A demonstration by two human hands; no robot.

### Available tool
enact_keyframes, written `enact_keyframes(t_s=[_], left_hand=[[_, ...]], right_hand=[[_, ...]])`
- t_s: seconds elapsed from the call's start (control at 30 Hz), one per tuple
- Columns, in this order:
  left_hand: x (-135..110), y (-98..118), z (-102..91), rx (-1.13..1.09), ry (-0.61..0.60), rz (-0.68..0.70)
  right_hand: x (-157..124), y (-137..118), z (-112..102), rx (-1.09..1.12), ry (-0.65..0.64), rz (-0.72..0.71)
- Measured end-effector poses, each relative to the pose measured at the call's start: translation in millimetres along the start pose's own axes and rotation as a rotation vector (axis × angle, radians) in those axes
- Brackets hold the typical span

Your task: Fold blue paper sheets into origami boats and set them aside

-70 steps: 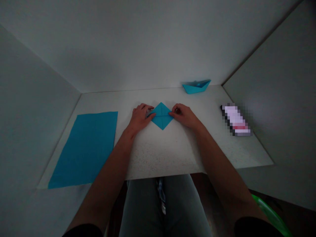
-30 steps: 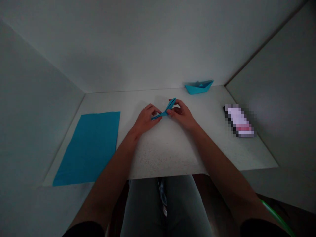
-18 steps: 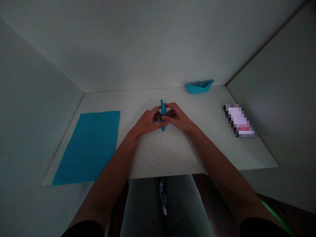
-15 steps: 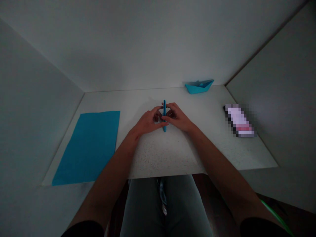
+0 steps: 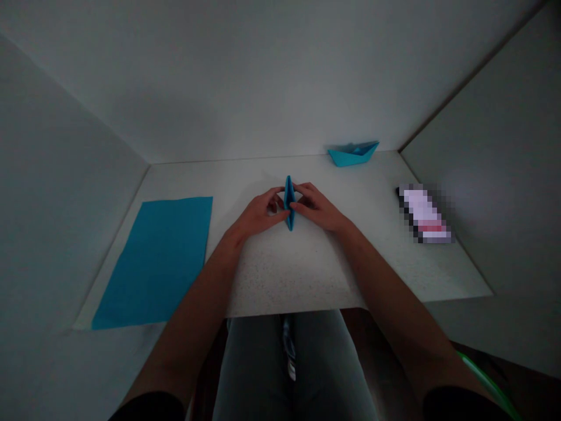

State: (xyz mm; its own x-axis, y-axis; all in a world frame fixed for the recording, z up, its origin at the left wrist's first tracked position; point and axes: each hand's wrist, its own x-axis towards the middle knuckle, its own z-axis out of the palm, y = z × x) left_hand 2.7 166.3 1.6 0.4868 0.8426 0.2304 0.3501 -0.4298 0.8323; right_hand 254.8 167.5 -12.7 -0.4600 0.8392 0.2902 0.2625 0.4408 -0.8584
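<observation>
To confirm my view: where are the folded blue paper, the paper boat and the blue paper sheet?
folded blue paper [image 5: 288,190]: head view, upper end
paper boat [image 5: 353,156]: head view, hull
blue paper sheet [image 5: 153,263]: head view, middle

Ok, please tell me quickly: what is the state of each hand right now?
Left hand: closed, holding the folded blue paper from its left side.
Right hand: closed, holding the folded blue paper from its right side.

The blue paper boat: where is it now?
In the head view, the blue paper boat sits at the far edge of the white table, toward the person's right, beyond the right hand and near the back corner.
</observation>
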Motion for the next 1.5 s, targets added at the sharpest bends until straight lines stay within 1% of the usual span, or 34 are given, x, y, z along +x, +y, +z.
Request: enact_keyframes(t_s=[0.17, 0.27, 0.33, 0.43, 0.53, 0.63, 0.77, 0.83, 0.93, 1.07, 1.13, 1.27, 1.37, 1.5], left_hand=[[1, -1, -1.9, -0.02, 0.064, -0.016], [2, -2, -3.3, -0.033, 0.115, -0.031], [3, -3, -3.7, -0.065, 0.146, -0.051], [6, -5, -3.3, -0.158, 0.196, -0.086], [8, -6, -1.9, -0.274, 0.23, -0.103], [8, -7, 0.0, -0.272, 0.225, -0.118], [7, -9, 1.5, -0.302, 0.208, -0.088], [7, -9, 1.1, -0.303, 0.208, -0.082], [8, -8, -0.3, -0.23, 0.221, -0.102], [9, -5, -1.0, -0.224, 0.247, -0.123], [10, -4, -0.6, -0.265, 0.282, -0.121], [12, -6, -1.5, -0.34, 0.383, -0.123], [15, -12, -3.8, -0.391, 0.468, -0.128], [18, -24, -4.2, -0.461, 0.536, -0.144]], right_hand=[[1, 4, 1, 0.003, 0.057, -0.046], [2, 5, 1, 0.031, 0.141, -0.042], [3, 3, -1, 0.049, 0.198, -0.042], [4, 0, -5, 0.083, 0.243, -0.019], [5, -2, -5, 0.135, 0.264, 0.029], [6, -2, -2, 0.224, 0.253, 0.078], [7, -2, 2, 0.329, 0.235, 0.153], [6, -3, 2, 0.307, 0.215, 0.189], [6, -6, 0, 0.215, 0.201, 0.217], [6, -9, -3, 0.117, 0.263, 0.192], [7, -10, -3, 0.116, 0.3, 0.184], [10, -8, -4, 0.192, 0.379, 0.165], [12, -5, -9, 0.229, 0.429, 0.147], [14, 1, -13, 0.272, 0.468, 0.192]])
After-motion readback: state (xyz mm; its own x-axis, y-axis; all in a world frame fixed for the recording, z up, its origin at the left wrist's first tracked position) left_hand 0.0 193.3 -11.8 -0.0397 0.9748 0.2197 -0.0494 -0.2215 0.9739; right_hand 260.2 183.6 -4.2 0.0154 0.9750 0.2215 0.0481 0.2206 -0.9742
